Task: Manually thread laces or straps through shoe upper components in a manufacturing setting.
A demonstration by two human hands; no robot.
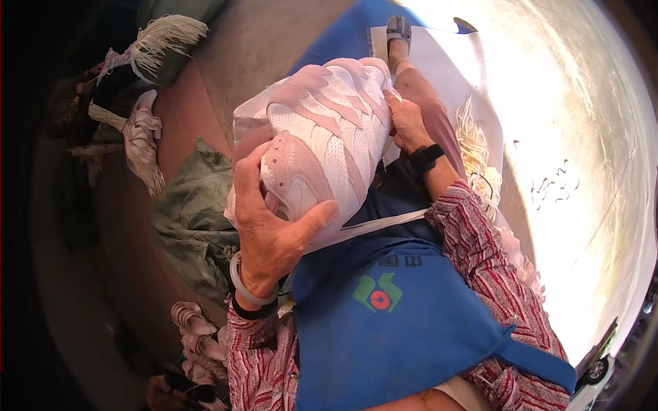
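A thick stack of pink and white shoe uppers (327,147) lies over my lap, its mesh and wavy overlays facing up. My left hand (271,229) grips the near left end, thumb on top and fingers round the side beside the eyelet holes. At the far right edge of the stack, my right hand (407,123) is closed on the uppers, its fingertips partly hidden. A white strap (384,222) runs across my lap under the near side of the stack. The blue apron (411,329) covers my front.
Left of me lie crumpled green cloth (195,198), a tied bundle of uppers (142,130) and cream strings (168,44). More uppers (199,335) sit at lower left. Another cream string bundle (473,147) is by my right leg. Thin scraps (556,183) litter the sunlit floor.
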